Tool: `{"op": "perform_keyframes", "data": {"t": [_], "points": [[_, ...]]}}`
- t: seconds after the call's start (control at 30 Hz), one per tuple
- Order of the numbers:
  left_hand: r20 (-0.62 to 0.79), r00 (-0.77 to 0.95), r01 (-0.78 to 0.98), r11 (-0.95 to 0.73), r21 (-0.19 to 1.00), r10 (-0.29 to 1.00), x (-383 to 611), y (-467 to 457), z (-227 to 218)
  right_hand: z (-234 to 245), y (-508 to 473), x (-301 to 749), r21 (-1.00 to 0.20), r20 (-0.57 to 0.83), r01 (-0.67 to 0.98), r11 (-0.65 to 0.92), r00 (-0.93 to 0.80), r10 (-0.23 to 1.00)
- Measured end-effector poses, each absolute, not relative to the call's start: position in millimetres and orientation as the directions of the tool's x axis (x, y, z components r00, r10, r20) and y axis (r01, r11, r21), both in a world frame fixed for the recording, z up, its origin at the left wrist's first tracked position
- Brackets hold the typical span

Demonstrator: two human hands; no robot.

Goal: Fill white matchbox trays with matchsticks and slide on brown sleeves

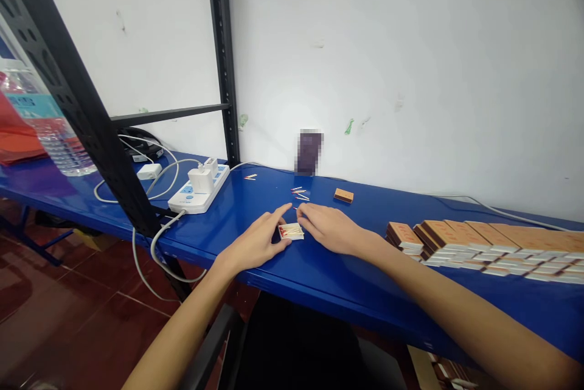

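A small open matchbox tray (291, 231) full of matches lies on the blue shelf (319, 274). My left hand (255, 243) rests on the shelf at the tray's left side, fingers stretched toward it and touching it. Just to the tray's right, my right hand (329, 229) lies palm down, fingertips touching the tray's top right corner. Several loose matches (300, 193) lie just beyond the hands. A single closed matchbox (344, 196) sits behind my right hand.
Rows of stacked matchboxes (493, 243) fill the shelf at the right. A white power strip (199, 189) with plugs and cables lies at the left, beside a black rack upright (86, 104). A plastic water bottle (50, 128) stands far left. A blurred dark object (309, 151) leans on the wall.
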State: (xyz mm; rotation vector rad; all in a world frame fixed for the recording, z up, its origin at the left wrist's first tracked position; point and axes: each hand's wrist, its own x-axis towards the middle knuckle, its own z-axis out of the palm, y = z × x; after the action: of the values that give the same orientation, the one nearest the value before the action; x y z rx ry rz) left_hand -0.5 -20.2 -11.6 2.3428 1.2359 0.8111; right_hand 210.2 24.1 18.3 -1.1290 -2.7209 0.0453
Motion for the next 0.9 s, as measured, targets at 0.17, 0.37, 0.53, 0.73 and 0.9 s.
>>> {"op": "perform_keyframes", "data": {"t": [0.17,0.37,0.53,0.73,0.9], "points": [[0.305,0.441,0.629,-0.533,0.566,0.844,0,-20,-10,3,59,211,-0.043,0.119,0.814,0.580,-0.572,0.812],[0.292,0.436,0.632,-0.520,0.574,0.851,-1,-20,-11,7,54,218,-0.115,0.147,0.745,0.657,-0.641,0.753],[0.301,0.441,0.629,-0.530,0.569,0.845,-1,-20,-12,20,22,218,-0.159,0.173,0.628,0.762,-0.742,0.647],[0.310,0.455,0.630,-0.547,0.551,0.835,-1,-19,-12,24,49,211,-0.064,0.224,0.813,0.579,-0.554,0.802],[0.298,0.440,0.652,-0.530,0.543,0.847,-1,-19,-11,11,93,206,0.021,0.095,0.892,0.453,-0.452,0.887]]}}
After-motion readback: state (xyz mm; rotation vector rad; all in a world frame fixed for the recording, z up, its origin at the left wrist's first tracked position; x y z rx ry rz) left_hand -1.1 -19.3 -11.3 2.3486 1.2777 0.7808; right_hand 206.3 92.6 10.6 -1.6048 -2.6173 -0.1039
